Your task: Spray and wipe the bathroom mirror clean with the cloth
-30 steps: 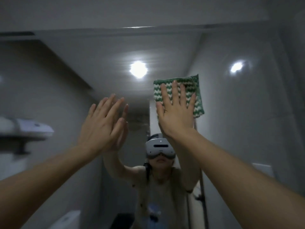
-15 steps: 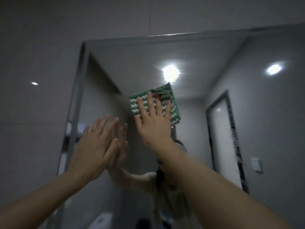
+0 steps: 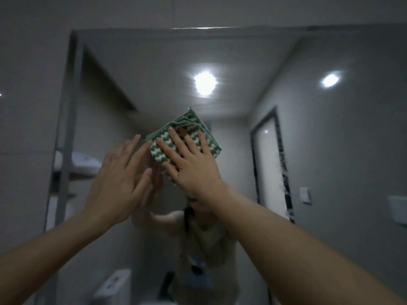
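Change: Within a second the cloth (image 3: 184, 140) slides left across the mirror (image 3: 253, 58), from right of the reflected ceiling light (image 3: 204, 83) to a spot below it and slightly left; the cloth also turns from square-on to a diamond tilt, one corner now pointing up.

Meaning: A sideways wiping stroke along the upper glass is under way; judged from this, the spraying step is done and the left part of the mirror comes next.

Right hand (image 3: 193, 167): Flat, fingers spread and straight, palm pressing the cloth to the glass; nothing is gripped.

Left hand (image 3: 117, 183): Open, fingers straight and close together, raised just left of the cloth; fingertips meet their own reflection, so it seems to brace on the glass. It holds nothing.

Cloth: Folded into a thick pad, green-and-white wave pattern, layered green edges showing at its top corner; it sits mid-mirror, above the person's reflected head.

Mirror: Large, wall-mounted, edge visible at top and left. Faint horizontal streaks smear the reflected light; whether that is wet film or dirt cannot be told.

Reflection: Doorway (image 3: 271, 159) at right, shelf (image 3: 76, 160) at left, both dim.
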`<move>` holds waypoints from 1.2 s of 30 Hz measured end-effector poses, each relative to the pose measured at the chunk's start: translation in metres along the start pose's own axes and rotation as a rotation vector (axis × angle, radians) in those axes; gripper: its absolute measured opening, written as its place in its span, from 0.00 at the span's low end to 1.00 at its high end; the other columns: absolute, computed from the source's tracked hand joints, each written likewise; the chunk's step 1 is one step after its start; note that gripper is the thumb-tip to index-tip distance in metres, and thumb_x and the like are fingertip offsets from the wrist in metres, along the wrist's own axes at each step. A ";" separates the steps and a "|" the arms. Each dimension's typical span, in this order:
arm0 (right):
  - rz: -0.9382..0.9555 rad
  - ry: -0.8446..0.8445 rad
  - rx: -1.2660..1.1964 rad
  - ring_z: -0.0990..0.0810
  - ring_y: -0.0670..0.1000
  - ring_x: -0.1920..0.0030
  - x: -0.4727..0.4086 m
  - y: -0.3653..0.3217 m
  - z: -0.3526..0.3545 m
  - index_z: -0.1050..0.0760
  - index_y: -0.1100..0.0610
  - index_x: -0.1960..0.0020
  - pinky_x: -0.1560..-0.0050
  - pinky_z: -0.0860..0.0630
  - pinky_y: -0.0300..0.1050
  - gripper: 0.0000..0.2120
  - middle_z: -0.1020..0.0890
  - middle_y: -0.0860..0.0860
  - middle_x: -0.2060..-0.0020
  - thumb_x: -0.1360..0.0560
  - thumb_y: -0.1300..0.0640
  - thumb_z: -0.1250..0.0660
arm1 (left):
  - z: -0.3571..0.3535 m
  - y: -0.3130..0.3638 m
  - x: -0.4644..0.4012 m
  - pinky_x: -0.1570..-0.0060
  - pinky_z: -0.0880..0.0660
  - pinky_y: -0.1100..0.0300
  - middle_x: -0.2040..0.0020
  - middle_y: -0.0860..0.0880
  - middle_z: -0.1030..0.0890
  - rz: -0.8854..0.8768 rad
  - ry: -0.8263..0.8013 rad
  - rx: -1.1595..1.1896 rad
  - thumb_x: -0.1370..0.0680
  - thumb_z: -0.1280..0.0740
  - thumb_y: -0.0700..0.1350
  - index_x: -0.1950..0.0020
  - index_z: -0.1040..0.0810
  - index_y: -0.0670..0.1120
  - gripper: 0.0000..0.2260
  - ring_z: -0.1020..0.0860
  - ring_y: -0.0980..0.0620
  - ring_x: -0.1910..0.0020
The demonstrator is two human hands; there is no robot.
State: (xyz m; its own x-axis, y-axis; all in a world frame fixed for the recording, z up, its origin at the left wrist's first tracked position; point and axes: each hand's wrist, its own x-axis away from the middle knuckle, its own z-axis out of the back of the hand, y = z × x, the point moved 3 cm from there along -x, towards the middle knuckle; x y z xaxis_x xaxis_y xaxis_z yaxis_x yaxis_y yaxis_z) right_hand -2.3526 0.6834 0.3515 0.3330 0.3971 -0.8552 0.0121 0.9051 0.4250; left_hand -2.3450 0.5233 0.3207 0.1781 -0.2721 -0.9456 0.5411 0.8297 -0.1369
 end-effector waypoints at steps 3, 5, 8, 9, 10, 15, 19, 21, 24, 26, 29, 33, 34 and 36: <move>-0.003 -0.024 0.019 0.59 0.51 0.23 0.030 0.030 0.005 0.62 0.42 0.23 0.28 0.69 0.57 0.26 0.60 0.47 0.23 0.18 0.42 0.57 | -0.013 0.037 -0.001 0.31 0.42 0.44 0.25 0.44 0.39 -0.027 -0.028 0.011 0.22 0.51 0.57 0.25 0.39 0.47 0.28 0.38 0.43 0.27; -0.007 -0.059 0.029 0.59 0.51 0.23 0.049 0.056 0.005 0.64 0.42 0.24 0.26 0.66 0.58 0.26 0.62 0.46 0.23 0.18 0.41 0.58 | -0.023 0.060 -0.001 0.30 0.42 0.44 0.24 0.45 0.40 -0.042 -0.057 0.019 0.22 0.51 0.57 0.24 0.40 0.49 0.27 0.39 0.43 0.27; -0.045 -0.078 0.039 0.57 0.52 0.23 0.079 0.103 0.010 0.66 0.40 0.25 0.26 0.64 0.58 0.26 0.62 0.46 0.23 0.19 0.41 0.59 | -0.035 0.095 -0.001 0.30 0.44 0.45 0.23 0.47 0.41 -0.069 -0.072 0.032 0.23 0.52 0.57 0.24 0.40 0.50 0.28 0.40 0.44 0.27; -0.062 -0.078 0.040 0.57 0.52 0.23 0.089 0.120 0.012 0.67 0.40 0.26 0.26 0.64 0.58 0.25 0.62 0.46 0.23 0.19 0.41 0.60 | -0.038 0.107 -0.001 0.30 0.45 0.46 0.23 0.47 0.41 -0.065 -0.072 0.043 0.23 0.52 0.57 0.24 0.40 0.50 0.28 0.40 0.45 0.26; -0.080 -0.076 0.044 0.57 0.52 0.23 0.098 0.135 0.013 0.68 0.40 0.27 0.26 0.65 0.57 0.25 0.63 0.45 0.24 0.19 0.41 0.60 | -0.041 0.117 -0.002 0.30 0.45 0.46 0.24 0.47 0.41 -0.057 -0.069 0.056 0.23 0.52 0.57 0.25 0.40 0.50 0.28 0.40 0.46 0.26; -0.167 -0.074 0.090 0.59 0.51 0.23 0.149 0.220 0.021 0.71 0.40 0.28 0.27 0.66 0.55 0.26 0.68 0.45 0.28 0.25 0.39 0.72 | -0.064 0.179 -0.006 0.28 0.48 0.48 0.23 0.49 0.43 -0.039 -0.082 0.073 0.23 0.53 0.58 0.24 0.41 0.50 0.28 0.43 0.48 0.25; -0.218 -0.058 0.087 0.51 0.52 0.23 0.187 0.284 0.022 0.65 0.41 0.26 0.26 0.60 0.56 0.26 0.60 0.47 0.25 0.23 0.38 0.68 | -0.082 0.226 -0.011 0.27 0.51 0.50 0.23 0.51 0.46 -0.046 -0.089 0.078 0.23 0.54 0.58 0.24 0.44 0.52 0.28 0.48 0.52 0.25; -0.240 -0.023 0.084 0.43 0.55 0.24 0.204 0.311 0.021 0.59 0.43 0.24 0.27 0.55 0.56 0.26 0.51 0.49 0.23 0.20 0.39 0.64 | -0.088 0.243 -0.014 0.27 0.52 0.50 0.23 0.50 0.45 -0.045 -0.083 0.066 0.23 0.53 0.58 0.24 0.43 0.51 0.28 0.47 0.51 0.24; -0.251 0.019 0.085 0.38 0.57 0.27 0.227 0.342 0.019 0.52 0.45 0.23 0.28 0.50 0.57 0.26 0.43 0.53 0.23 0.19 0.40 0.63 | -0.094 0.261 -0.020 0.27 0.52 0.49 0.23 0.50 0.45 -0.010 -0.068 0.063 0.23 0.53 0.57 0.24 0.42 0.50 0.28 0.47 0.50 0.24; -0.263 0.061 0.089 0.39 0.57 0.27 0.238 0.352 0.016 0.50 0.46 0.23 0.28 0.50 0.57 0.26 0.43 0.54 0.23 0.19 0.40 0.61 | -0.098 0.269 -0.022 0.27 0.52 0.49 0.23 0.49 0.45 0.007 -0.056 0.062 0.23 0.52 0.56 0.24 0.42 0.50 0.28 0.47 0.50 0.24; -0.351 0.117 0.013 0.47 0.55 0.24 0.244 0.345 0.009 0.53 0.47 0.22 0.27 0.58 0.55 0.27 0.48 0.53 0.23 0.19 0.41 0.60 | -0.101 0.275 -0.019 0.27 0.53 0.49 0.23 0.49 0.45 0.014 -0.051 0.053 0.23 0.52 0.56 0.24 0.43 0.50 0.28 0.47 0.50 0.24; -0.493 0.162 -0.048 0.51 0.56 0.23 0.250 0.322 0.000 0.53 0.48 0.22 0.28 0.64 0.54 0.27 0.49 0.54 0.22 0.19 0.42 0.58 | -0.104 0.267 -0.007 0.28 0.51 0.46 0.23 0.48 0.44 0.022 -0.071 0.045 0.24 0.52 0.56 0.24 0.42 0.50 0.28 0.46 0.48 0.24; -0.514 0.163 -0.043 0.50 0.56 0.23 0.251 0.318 -0.001 0.52 0.48 0.22 0.28 0.64 0.53 0.27 0.49 0.54 0.22 0.20 0.42 0.58 | -0.104 0.261 -0.004 0.28 0.51 0.46 0.23 0.48 0.44 0.023 -0.075 0.042 0.24 0.51 0.56 0.24 0.42 0.50 0.28 0.46 0.47 0.24; -0.554 0.167 -0.039 0.50 0.57 0.23 0.251 0.313 -0.001 0.53 0.48 0.22 0.28 0.63 0.54 0.27 0.49 0.55 0.23 0.20 0.42 0.58 | -0.103 0.248 0.002 0.29 0.50 0.45 0.23 0.48 0.44 0.030 -0.076 0.041 0.23 0.51 0.56 0.24 0.42 0.50 0.28 0.46 0.47 0.24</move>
State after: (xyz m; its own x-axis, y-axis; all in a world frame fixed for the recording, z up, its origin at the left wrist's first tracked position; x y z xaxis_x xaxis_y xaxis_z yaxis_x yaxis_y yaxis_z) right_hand -2.2666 1.0661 0.2695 0.1337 -0.1223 -0.9834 0.1064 0.9884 -0.1084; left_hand -2.2949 0.7782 0.2547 0.2554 -0.2847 -0.9239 0.5676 0.8178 -0.0951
